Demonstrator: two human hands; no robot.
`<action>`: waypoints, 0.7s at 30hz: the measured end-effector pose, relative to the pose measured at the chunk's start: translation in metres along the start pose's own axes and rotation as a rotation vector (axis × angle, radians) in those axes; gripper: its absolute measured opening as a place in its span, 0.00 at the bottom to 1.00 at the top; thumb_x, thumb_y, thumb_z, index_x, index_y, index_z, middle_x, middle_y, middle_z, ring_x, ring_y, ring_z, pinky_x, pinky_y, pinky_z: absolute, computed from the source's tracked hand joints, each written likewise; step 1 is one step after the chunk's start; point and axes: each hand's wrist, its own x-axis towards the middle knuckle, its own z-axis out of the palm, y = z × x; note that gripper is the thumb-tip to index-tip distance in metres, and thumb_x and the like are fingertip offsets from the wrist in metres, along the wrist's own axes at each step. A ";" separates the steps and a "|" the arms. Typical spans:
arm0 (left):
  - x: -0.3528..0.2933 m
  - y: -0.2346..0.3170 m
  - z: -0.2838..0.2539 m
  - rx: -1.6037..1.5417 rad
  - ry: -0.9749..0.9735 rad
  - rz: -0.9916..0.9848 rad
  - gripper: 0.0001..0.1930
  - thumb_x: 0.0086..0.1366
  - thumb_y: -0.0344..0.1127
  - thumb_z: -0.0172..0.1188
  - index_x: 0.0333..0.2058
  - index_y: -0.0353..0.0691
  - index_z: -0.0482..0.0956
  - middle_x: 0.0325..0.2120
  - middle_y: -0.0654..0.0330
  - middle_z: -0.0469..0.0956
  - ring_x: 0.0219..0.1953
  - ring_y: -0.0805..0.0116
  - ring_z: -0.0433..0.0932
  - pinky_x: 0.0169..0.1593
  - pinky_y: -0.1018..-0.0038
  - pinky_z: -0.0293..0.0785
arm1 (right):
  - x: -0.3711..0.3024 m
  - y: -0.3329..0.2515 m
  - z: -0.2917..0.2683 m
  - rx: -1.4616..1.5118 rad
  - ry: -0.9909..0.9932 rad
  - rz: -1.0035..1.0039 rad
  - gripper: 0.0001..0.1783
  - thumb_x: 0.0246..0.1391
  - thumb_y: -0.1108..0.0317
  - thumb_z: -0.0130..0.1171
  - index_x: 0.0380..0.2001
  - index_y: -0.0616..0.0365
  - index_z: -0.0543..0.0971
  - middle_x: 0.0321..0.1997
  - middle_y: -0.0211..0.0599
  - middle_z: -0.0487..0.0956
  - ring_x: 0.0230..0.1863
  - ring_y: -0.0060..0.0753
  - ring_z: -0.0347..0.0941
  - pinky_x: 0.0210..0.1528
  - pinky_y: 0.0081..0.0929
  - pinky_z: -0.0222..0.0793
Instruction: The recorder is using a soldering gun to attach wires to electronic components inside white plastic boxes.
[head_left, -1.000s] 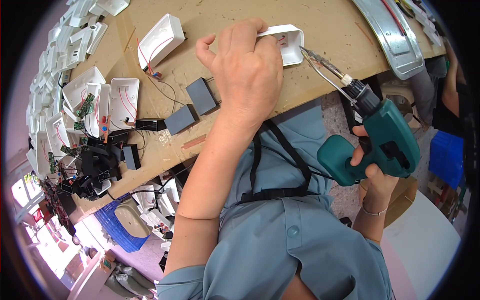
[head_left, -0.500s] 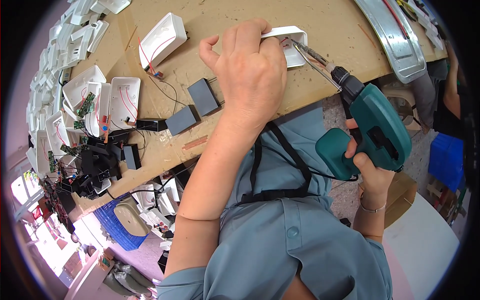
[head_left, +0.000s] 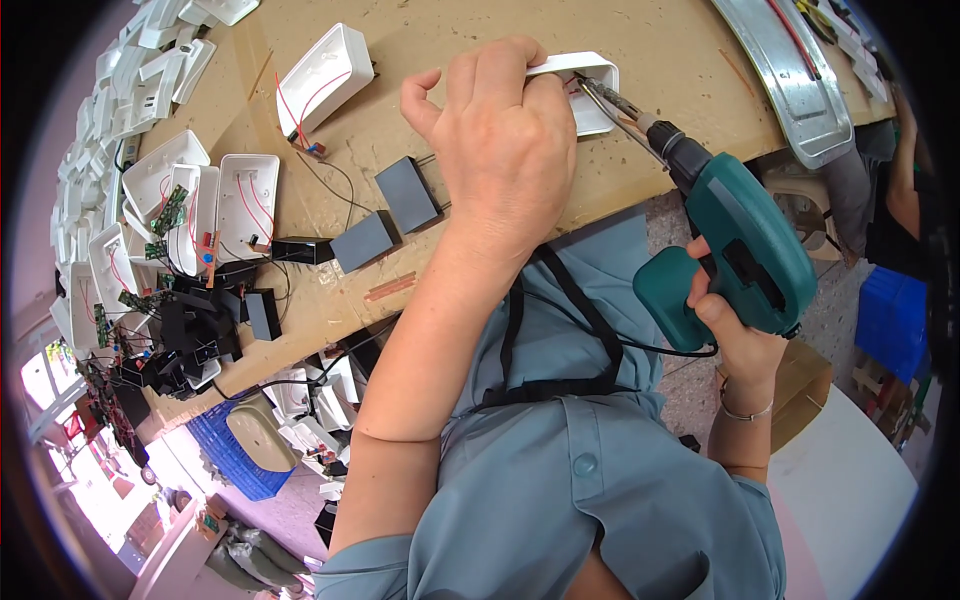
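Observation:
My left hand (head_left: pixel 510 150) is closed on the near side of a white plastic case (head_left: pixel 598 118), which is tilted on its side on the table. Most of its fingertips are hidden behind the hand and the case wall. From the right, my right hand (head_left: pixel 735 335) grips the handle of a green soldering gun (head_left: pixel 750 240) with a thin metal tube beside its tip. That tip reaches inside the case, by a small reddish wire end. Beside my left wrist lie two dark grey boxes (head_left: pixel 408 195) with thin leads.
Another white case (head_left: pixel 328 85) with red wires lies at the far left. Several wired cases (head_left: pixel 248 205), green circuit boards (head_left: pixel 170 212) and black parts crowd the left side. A metal tray (head_left: pixel 800 110) sits at the right edge. A black cord (head_left: pixel 660 350) crosses my lap.
The soldering gun has shifted slightly left and up, its tip going a little deeper into the case. My left hand and the case have moved very slightly right.

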 end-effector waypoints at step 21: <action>-0.001 0.001 -0.001 0.004 -0.016 -0.003 0.02 0.48 0.30 0.61 0.23 0.39 0.78 0.33 0.65 0.72 0.36 0.67 0.70 0.45 0.65 0.53 | 0.001 -0.021 0.005 -0.112 0.039 -0.025 0.21 0.41 0.75 0.63 0.42 0.68 0.72 0.34 0.40 0.75 0.28 0.24 0.71 0.31 0.20 0.68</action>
